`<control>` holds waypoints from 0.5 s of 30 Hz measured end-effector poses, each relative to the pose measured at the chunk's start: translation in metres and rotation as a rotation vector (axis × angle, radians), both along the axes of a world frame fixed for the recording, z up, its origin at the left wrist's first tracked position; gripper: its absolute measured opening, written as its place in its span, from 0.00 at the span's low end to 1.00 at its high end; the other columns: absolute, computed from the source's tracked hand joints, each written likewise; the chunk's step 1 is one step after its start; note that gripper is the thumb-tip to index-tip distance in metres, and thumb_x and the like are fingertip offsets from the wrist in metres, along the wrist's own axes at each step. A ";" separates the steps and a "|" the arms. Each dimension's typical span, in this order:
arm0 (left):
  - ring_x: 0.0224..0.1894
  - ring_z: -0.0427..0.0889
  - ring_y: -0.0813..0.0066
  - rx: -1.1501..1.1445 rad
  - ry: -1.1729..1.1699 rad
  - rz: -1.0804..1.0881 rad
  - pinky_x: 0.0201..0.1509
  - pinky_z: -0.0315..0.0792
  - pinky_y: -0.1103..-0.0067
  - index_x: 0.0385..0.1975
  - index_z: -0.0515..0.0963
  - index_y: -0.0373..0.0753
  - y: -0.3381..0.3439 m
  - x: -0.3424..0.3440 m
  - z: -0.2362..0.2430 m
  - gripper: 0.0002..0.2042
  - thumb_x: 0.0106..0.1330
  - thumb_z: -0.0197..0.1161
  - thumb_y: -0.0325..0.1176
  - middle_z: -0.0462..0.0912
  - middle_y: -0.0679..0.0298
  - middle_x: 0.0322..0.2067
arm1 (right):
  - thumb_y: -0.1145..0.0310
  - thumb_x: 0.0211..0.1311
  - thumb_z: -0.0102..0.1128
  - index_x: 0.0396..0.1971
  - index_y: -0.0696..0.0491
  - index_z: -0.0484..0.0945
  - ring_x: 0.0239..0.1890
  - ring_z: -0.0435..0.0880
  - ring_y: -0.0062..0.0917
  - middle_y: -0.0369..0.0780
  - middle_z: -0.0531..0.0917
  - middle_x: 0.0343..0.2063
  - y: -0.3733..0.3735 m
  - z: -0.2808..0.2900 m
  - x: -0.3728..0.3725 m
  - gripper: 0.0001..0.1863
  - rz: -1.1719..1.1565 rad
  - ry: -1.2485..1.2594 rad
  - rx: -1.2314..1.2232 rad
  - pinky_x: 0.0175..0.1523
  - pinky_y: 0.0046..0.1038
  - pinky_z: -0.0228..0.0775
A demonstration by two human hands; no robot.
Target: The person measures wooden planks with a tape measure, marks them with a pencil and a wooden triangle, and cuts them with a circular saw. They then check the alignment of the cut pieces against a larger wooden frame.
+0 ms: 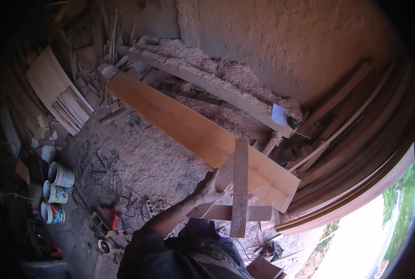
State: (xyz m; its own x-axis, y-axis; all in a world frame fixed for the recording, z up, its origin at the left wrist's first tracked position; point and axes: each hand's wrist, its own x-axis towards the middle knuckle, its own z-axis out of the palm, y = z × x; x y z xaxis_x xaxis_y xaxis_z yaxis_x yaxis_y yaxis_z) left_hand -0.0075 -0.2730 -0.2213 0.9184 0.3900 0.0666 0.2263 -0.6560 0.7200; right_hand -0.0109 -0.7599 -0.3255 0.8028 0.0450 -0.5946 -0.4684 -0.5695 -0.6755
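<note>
The left hand (207, 186) grips the near end of a short plank (226, 169), fingers curled round its edge, beside a grey upright slat (239, 186). Both lean on a long orange board (193, 130) lying across the sawdust floor (142, 158). The right hand is out of sight. Three buckets (56, 193) stand at the left; their contents cannot be made out.

Lighting dim, warm brown cast; daylight enters at 4 o'clock, overexposed there; deep shadow from 7 to 11 o'clock; black fisheye vignette at rim; straight boards (356, 135) bow toward 3 o'clock; overall soft focus, grainy
</note>
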 end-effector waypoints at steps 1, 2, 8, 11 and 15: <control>0.59 0.70 0.44 -0.016 -0.010 0.061 0.62 0.68 0.64 0.70 0.48 0.29 0.008 -0.015 0.000 0.53 0.49 0.74 0.44 0.65 0.39 0.58 | 0.50 0.48 0.69 0.53 0.56 0.75 0.53 0.73 0.37 0.43 0.77 0.50 0.017 0.011 0.014 0.35 0.029 -0.045 -0.005 0.58 0.40 0.65; 0.60 0.69 0.44 -0.034 -0.022 0.118 0.63 0.68 0.64 0.70 0.47 0.29 0.017 -0.026 0.006 0.53 0.49 0.74 0.43 0.65 0.39 0.58 | 0.50 0.47 0.70 0.54 0.56 0.74 0.53 0.73 0.37 0.43 0.77 0.50 0.034 0.025 0.026 0.35 0.047 -0.093 -0.005 0.58 0.40 0.65; 0.55 0.76 0.54 -0.362 -0.348 0.565 0.60 0.71 0.68 0.68 0.52 0.28 0.105 -0.090 -0.023 0.47 0.54 0.73 0.41 0.73 0.44 0.52 | 0.51 0.45 0.72 0.56 0.57 0.72 0.54 0.73 0.38 0.45 0.76 0.51 0.160 0.114 0.085 0.39 0.084 -0.499 -0.024 0.59 0.41 0.64; 0.39 0.80 0.70 -0.749 -0.508 0.908 0.44 0.75 0.74 0.59 0.66 0.28 0.161 -0.139 -0.030 0.31 0.65 0.65 0.46 0.82 0.56 0.37 | 0.51 0.44 0.73 0.58 0.57 0.71 0.54 0.72 0.39 0.45 0.76 0.51 0.240 0.171 0.117 0.42 0.075 -0.742 -0.015 0.59 0.42 0.64; 0.31 0.75 0.75 -0.617 -0.410 1.160 0.32 0.70 0.73 0.40 0.76 0.30 0.240 -0.215 -0.051 0.26 0.68 0.60 0.54 0.80 0.62 0.29 | 0.51 0.42 0.75 0.59 0.58 0.69 0.55 0.72 0.40 0.46 0.75 0.52 0.306 0.292 0.139 0.44 -0.034 -1.104 0.011 0.59 0.43 0.64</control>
